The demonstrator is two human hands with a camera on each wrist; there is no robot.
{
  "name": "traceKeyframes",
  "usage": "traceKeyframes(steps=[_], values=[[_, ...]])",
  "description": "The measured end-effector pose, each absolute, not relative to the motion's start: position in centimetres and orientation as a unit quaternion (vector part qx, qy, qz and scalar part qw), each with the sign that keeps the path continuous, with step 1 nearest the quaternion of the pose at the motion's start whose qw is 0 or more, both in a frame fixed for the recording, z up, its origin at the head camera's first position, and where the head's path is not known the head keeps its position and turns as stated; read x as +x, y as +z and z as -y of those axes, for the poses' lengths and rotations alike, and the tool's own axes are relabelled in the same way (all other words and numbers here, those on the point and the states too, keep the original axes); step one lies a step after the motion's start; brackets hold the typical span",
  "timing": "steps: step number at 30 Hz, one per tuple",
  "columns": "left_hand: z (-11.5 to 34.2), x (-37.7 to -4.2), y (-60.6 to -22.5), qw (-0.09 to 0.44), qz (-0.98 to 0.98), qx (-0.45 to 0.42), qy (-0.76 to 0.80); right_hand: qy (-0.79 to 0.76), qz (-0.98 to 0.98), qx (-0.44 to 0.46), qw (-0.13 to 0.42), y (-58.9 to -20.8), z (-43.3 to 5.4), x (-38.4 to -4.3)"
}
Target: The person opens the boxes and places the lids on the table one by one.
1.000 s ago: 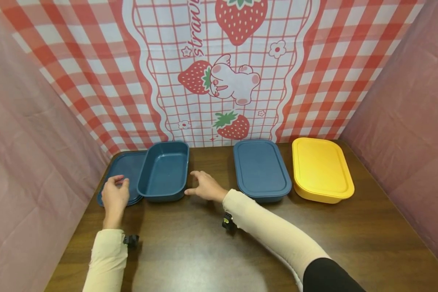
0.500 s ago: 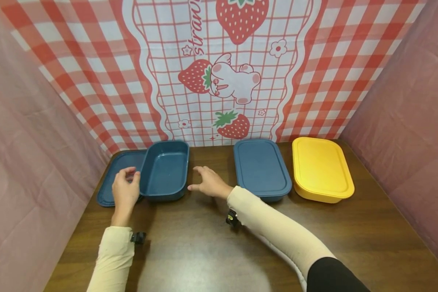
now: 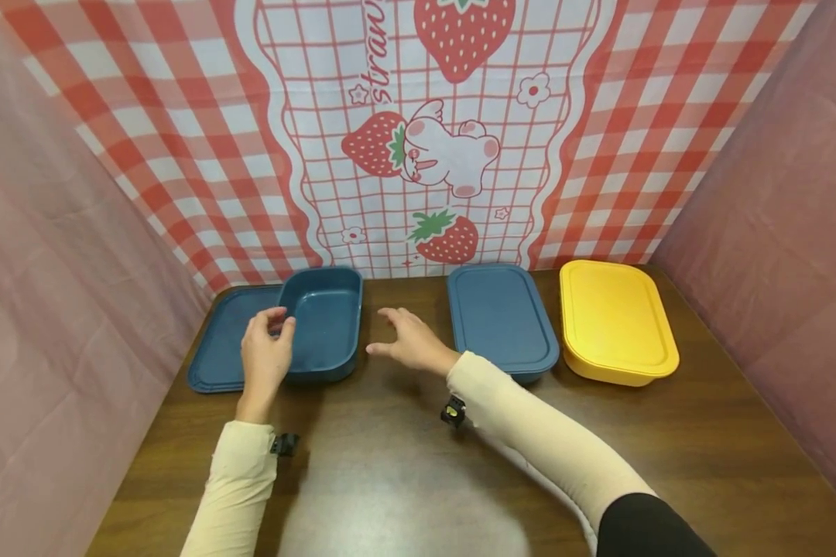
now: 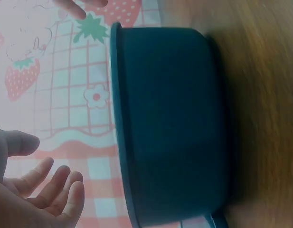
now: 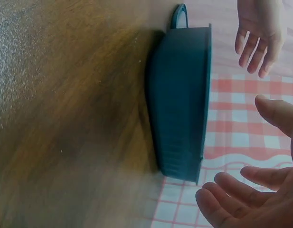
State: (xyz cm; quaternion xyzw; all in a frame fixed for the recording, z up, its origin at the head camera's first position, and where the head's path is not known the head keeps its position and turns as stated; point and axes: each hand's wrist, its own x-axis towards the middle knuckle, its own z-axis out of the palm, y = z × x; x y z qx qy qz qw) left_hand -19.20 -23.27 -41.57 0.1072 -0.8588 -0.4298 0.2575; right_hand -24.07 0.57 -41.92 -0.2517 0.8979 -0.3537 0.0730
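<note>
A blue lunch box without its cover (image 3: 327,329) stands at the back left of the table, its hollow inside showing. Left of it lies a blue lid (image 3: 223,340), partly overlapped by the box and my hand. My left hand (image 3: 266,356) hovers over the box's near left corner, fingers loosely bent and holding nothing. To the box's right, my right hand (image 3: 416,340) is held apart from it, thumb and fingers spread. The left wrist view shows the box's outer wall (image 4: 170,128) beyond my left hand's relaxed fingers (image 4: 49,190).
A lidded blue box (image 3: 501,317) stands right of my right hand, with a lidded yellow box (image 3: 618,321) beside it. Behind the wooden table (image 3: 390,472) hangs a strawberry-print checked cloth (image 3: 453,147). Pink cloth (image 3: 773,232) closes off both sides.
My left hand has moved right, from above the lid to over the uncovered box's corner. My right hand has drawn back slightly right, away from that box. The boxes stay put.
</note>
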Motion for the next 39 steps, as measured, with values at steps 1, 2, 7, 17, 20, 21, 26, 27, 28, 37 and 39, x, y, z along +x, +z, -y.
traceKeyframes(steps=[1, 2, 7, 17, 20, 21, 26, 27, 28, 37, 39], values=[[23.1, -19.2, -41.5, 0.258, 0.859, 0.103, -0.431, -0.355, -0.898, -0.249, 0.074, -41.7, -0.7, -24.0], [22.9, -19.3, -41.5, 0.258, 0.859, 0.1, -0.431, -0.356, -0.899, -0.245, 0.075, -41.6, -0.9, -24.0], [21.9, -19.4, -41.3, 0.248, 0.862, 0.086, -0.434, -0.368, -0.896, -0.237, 0.077, -40.9, -1.6, -23.7], [19.9, -19.5, -40.9, 0.239, 0.867, 0.061, -0.432, -0.359, -0.9, -0.239, 0.057, -40.0, -3.2, -23.6], [19.4, -19.6, -40.7, 0.233, 0.869, 0.054, -0.432, -0.355, -0.902, -0.241, 0.053, -39.8, -3.7, -23.7], [19.2, -19.6, -40.7, 0.232, 0.87, 0.051, -0.432, -0.354, -0.903, -0.24, 0.052, -39.7, -3.8, -23.7], [18.4, -19.7, -40.6, 0.227, 0.871, 0.035, -0.435, -0.362, -0.901, -0.234, 0.049, -39.5, -4.7, -23.6], [18.3, -19.8, -40.5, 0.226, 0.871, 0.032, -0.435, -0.362, -0.901, -0.234, 0.048, -39.4, -4.9, -23.6], [18.1, -19.8, -40.5, 0.224, 0.871, 0.03, -0.435, -0.363, -0.901, -0.233, 0.046, -39.4, -5.1, -23.6], [16.7, -20.4, -40.0, 0.221, 0.874, 0.017, -0.433, -0.357, -0.907, -0.221, 0.017, -38.7, -6.5, -23.2], [16.3, -20.6, -39.9, 0.21, 0.877, 0.012, -0.431, -0.356, -0.909, -0.216, 0.014, -38.6, -6.8, -23.2]])
